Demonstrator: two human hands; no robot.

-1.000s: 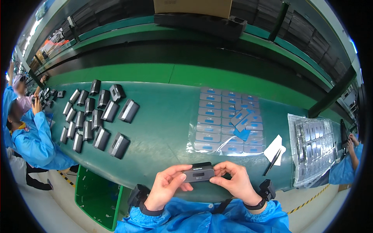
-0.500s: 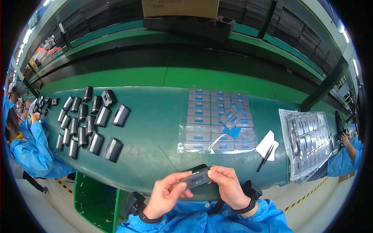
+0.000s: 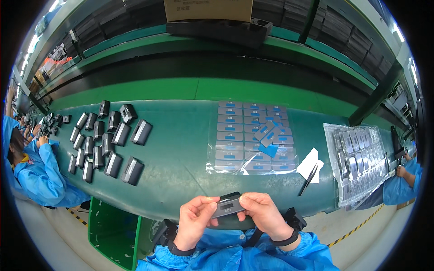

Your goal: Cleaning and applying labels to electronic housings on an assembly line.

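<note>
Close to my body, over the table's near edge, both hands hold a small dark grey box-shaped device (image 3: 229, 208) with a lighter grey front plate and a dark window in it. My left hand (image 3: 195, 220) pinches its left end between thumb and fingers. My right hand (image 3: 264, 213) grips the right end, its thumb on the front plate. Beyond the hands lies a clear plastic tray (image 3: 210, 165) with rows of grey plates, some carrying blue film. Several loose plates (image 3: 270, 135) and a blue film piece (image 3: 270, 150) lie on top.
Several dark devices (image 3: 107, 143) stand at the left of the green table (image 3: 181, 149). Black tweezers (image 3: 308, 179) rest on white paper (image 3: 309, 161) at right, beside a plastic-wrapped stack of grey parts (image 3: 359, 158). A green bin (image 3: 113, 232) stands below. Co-workers sit at both sides.
My left hand has shifted slightly, its thumb now nearer the device's left end. The device lies a little more level. Both hands keep their hold, and the table items stay where they were.
</note>
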